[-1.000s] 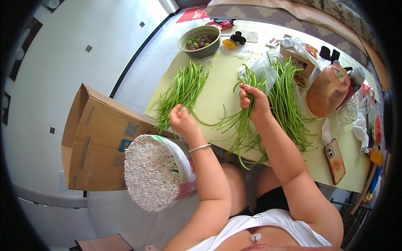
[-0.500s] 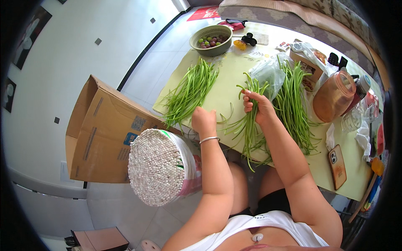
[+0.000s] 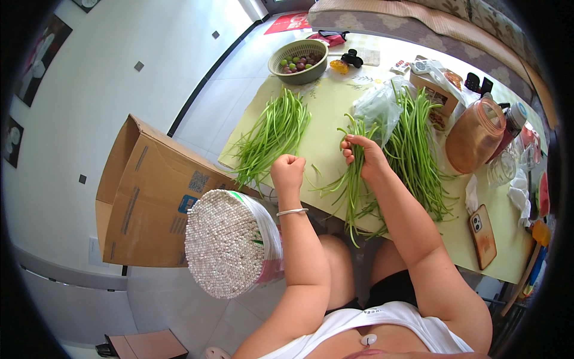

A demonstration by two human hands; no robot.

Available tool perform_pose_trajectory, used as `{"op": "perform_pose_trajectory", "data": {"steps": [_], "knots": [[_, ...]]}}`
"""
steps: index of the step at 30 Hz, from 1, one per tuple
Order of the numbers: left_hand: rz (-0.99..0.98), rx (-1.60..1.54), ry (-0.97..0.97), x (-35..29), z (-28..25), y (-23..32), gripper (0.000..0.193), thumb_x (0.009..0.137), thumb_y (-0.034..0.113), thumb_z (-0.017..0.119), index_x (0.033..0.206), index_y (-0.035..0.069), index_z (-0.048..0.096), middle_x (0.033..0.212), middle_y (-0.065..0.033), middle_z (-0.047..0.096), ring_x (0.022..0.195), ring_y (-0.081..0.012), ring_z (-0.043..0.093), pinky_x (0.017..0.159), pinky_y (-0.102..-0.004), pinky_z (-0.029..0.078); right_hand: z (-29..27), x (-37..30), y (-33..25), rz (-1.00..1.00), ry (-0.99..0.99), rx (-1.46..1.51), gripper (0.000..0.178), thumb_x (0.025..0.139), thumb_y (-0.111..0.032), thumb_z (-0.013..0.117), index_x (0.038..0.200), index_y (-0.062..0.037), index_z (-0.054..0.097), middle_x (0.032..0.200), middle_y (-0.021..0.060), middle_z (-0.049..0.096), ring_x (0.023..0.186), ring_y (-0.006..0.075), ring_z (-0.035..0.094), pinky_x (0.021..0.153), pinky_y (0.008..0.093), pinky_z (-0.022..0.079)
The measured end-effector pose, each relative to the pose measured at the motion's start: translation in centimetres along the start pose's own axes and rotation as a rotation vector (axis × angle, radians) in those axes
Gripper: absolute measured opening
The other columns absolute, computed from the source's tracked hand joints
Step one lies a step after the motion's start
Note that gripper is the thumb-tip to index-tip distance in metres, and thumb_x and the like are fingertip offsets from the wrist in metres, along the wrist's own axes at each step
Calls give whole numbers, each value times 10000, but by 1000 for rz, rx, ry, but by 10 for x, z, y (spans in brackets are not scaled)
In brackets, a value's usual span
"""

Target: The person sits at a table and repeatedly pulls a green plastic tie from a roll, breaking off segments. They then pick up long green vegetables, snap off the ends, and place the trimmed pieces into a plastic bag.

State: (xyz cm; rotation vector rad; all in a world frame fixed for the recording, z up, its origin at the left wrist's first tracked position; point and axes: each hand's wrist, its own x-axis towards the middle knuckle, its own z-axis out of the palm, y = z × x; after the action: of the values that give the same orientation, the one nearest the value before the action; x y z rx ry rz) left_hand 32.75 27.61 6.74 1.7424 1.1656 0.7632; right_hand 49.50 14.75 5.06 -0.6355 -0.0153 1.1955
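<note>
My right hand (image 3: 365, 157) is closed round a bunch of long green vegetable stems (image 3: 354, 194), whose ends hang over the table's near edge. To its left, my left hand (image 3: 288, 173) is balled up, fingers curled; what they hold, if anything, is hidden. A short green bit shows just right of this hand. Beyond the left hand lies a loose pile of green stems (image 3: 276, 128) on the table (image 3: 326, 134). A larger heap of stems (image 3: 415, 149) lies right of my right hand, beside a clear plastic bag (image 3: 379, 110).
A basket of grapes (image 3: 299, 63) stands at the far left of the table. Rightward are an orange-tinted jar (image 3: 475, 137), a glass (image 3: 501, 170) and a phone (image 3: 482, 238). Left of my knees stand a round white-beaded container (image 3: 224, 245) and a cardboard box (image 3: 152, 197).
My left hand has shifted slightly left. The thin curled stem that showed between my hands is no longer there; a short bit shows near the left hand. The right hand keeps its grip.
</note>
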Motion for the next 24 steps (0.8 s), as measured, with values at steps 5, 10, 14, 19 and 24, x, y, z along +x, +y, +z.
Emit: {"op": "perform_pose_trajectory", "data": {"steps": [5, 10, 14, 19, 24], "knots": [[50, -226, -307, -21, 2, 33, 22, 737, 13, 628, 747, 16, 608, 635, -14, 606, 532, -43, 504, 466, -197, 352, 13, -7, 5, 56, 35, -75, 237, 891, -132, 544, 1002, 77, 526, 1034, 239, 646, 815, 255, 668, 620, 276, 564], [191, -171, -633, -35, 10, 42, 63, 746, 7, 664, 733, 21, 604, 660, 22, 583, 582, -37, 505, 532, -191, 396, 9, -5, 9, 92, 17, -125, 207, 882, -97, 561, 981, 85, 549, 1006, 244, 645, 829, 284, 666, 733, 358, 566], [274, -137, -913, -39, 10, 44, 74, 747, 22, 689, 734, 20, 616, 673, 44, 563, 592, -40, 498, 538, -199, 409, 13, -7, 8, 61, 23, -116, 162, 863, -64, 592, 971, 53, 566, 886, 166, 648, 712, 213, 632, 638, 320, 544], [-3, -59, -801, -34, 6, 48, 117, 784, 102, 704, 783, -1, 650, 699, 20, 579, 627, -44, 521, 562, -207, 428, 3, -3, 3, 59, -26, -143, 169, 859, -87, 599, 996, -1, 551, 788, 65, 622, 597, 115, 551, 513, 247, 464], [240, 206, 84, -5, 20, 2, 122, 773, 131, 703, 831, 25, 683, 712, -79, 617, 628, -176, 581, 584, -306, 467, 11, -3, 6, -66, -73, 12, 205, 841, -97, 595, 1012, -45, 497, 787, 53, 607, 606, 124, 548, 541, 249, 461]]}}
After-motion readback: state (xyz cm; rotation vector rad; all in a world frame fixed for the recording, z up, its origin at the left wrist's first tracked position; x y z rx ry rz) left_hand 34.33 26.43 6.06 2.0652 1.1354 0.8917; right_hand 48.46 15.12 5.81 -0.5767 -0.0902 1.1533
